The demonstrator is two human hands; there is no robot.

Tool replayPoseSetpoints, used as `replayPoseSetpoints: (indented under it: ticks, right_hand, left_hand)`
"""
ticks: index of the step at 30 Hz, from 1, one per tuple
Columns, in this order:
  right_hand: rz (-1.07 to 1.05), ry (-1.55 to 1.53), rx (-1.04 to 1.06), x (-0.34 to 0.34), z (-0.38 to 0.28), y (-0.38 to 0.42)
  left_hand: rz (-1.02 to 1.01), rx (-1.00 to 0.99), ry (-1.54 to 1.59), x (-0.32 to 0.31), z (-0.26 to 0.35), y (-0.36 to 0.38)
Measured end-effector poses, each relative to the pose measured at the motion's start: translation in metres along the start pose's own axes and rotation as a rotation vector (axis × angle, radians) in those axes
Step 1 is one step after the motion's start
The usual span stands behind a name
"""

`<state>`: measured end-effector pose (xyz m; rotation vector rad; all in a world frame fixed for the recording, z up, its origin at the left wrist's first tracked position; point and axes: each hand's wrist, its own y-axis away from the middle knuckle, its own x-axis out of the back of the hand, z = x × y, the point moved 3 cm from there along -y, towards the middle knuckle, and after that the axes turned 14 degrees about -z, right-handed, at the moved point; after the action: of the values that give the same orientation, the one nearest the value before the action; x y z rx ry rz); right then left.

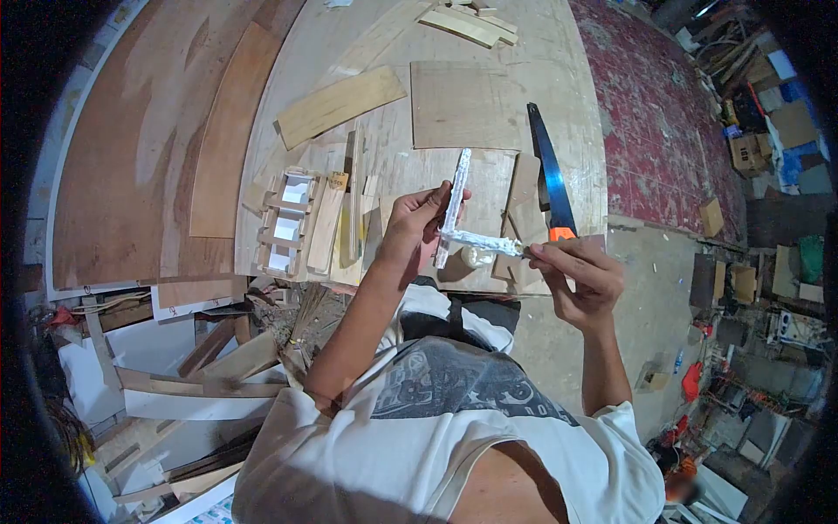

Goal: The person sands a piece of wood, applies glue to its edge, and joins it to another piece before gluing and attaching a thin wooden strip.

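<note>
My left hand (417,220) grips a narrow strip (456,196) with a crumpled white, silvery surface, standing nearly upright in the view. A second white-coated stick (482,242) runs sideways from the strip's lower part, overlapping it in this view. Its right end is pinched between the thumb and fingers of my right hand (580,278); whether it is a tool or a part I cannot tell. Just below the stick, a small whitish round container (476,257) stands on the wooden worktable (497,87). A handsaw (552,170) with a dark blue blade and orange handle lies beyond my right hand.
At the left of the table is a small slatted wooden frame (286,223) beside loose wood strips (327,223). A flat board (343,106) and a square panel (463,105) lie farther back. Wood offcuts (201,367) are piled at lower left; clutter (759,332) lines the right side.
</note>
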<state>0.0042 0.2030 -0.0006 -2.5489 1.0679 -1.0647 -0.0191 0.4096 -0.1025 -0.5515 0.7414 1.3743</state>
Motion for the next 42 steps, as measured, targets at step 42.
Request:
replayPoseSetpoints:
  ticks: [42]
  right_hand:
    - [0.005, -0.090, 0.013, 0.002, -0.004, 0.001]
  left_hand:
    - [0.090, 0.000, -0.087, -0.003, 0.003, -0.001]
